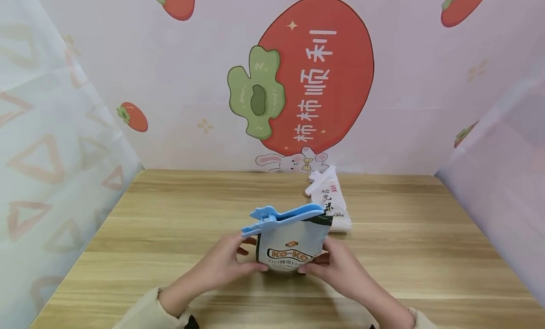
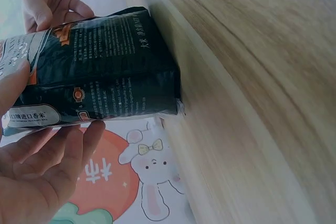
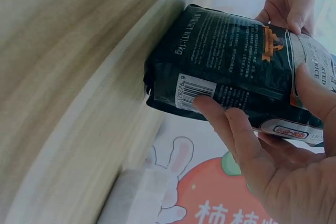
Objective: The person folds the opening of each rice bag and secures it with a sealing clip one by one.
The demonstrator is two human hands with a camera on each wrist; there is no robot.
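Note:
A dark-and-silver KO-KO rice bag (image 1: pixel 291 246) stands tilted on the table, its printed front up toward the head camera. Along its top edge sits a light blue bag clip (image 1: pixel 298 214). My left hand (image 1: pixel 225 260) grips the bag's left side, thumb on the front and fingers along the side. From the other side my right hand (image 1: pixel 340 267) holds it the same way. In the right wrist view, right fingertips lie by the barcode (image 3: pixel 194 92). The dark green base of the bag (image 2: pixel 163 72) is close against the wooden tabletop in the left wrist view.
Behind the KO-KO bag, slightly right, lies a white rice bag (image 1: pixel 336 201) with a white clip (image 1: pixel 320 181) at its far end. The wooden table (image 1: pixel 170 201) ends at a printed backdrop (image 1: pixel 408 83), with patterned side panels left and right.

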